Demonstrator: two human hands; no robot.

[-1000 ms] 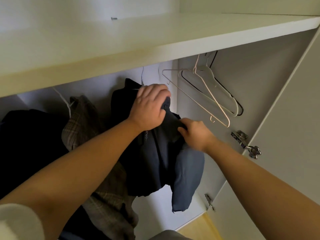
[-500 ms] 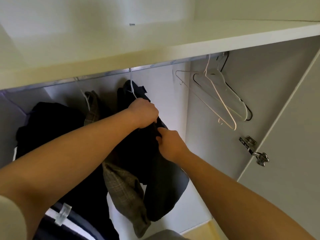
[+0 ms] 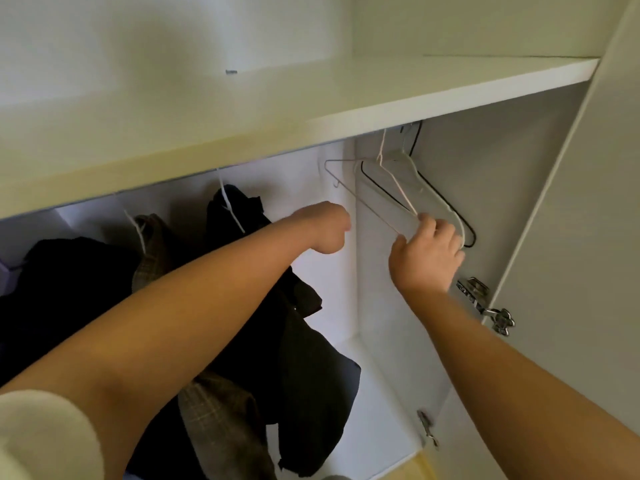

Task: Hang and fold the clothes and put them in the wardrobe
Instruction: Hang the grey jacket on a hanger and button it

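Inside the open wardrobe a dark navy garment (image 3: 304,358) hangs on a white hanger (image 3: 230,209), beside a plaid garment (image 3: 152,244) and a black one (image 3: 65,271) at the left. Several bare hangers (image 3: 391,188) hang at the right end under the shelf. My right hand (image 3: 427,254) grips the lower corner of those bare hangers. My left hand (image 3: 329,230) hovers with fingers curled, holding nothing, between the navy garment and the hangers.
A white shelf (image 3: 346,102) juts out overhead, just above the hanger hooks. The wardrobe's right wall carries metal hinges (image 3: 485,303), and the open door (image 3: 588,237) stands at the far right. Bare white back wall (image 3: 332,299) shows between the clothes and the hangers.
Both hands have let go of the navy garment, which now hangs free. My right hand moved right and took hold of the bare hangers; my left hand drifted right and up.
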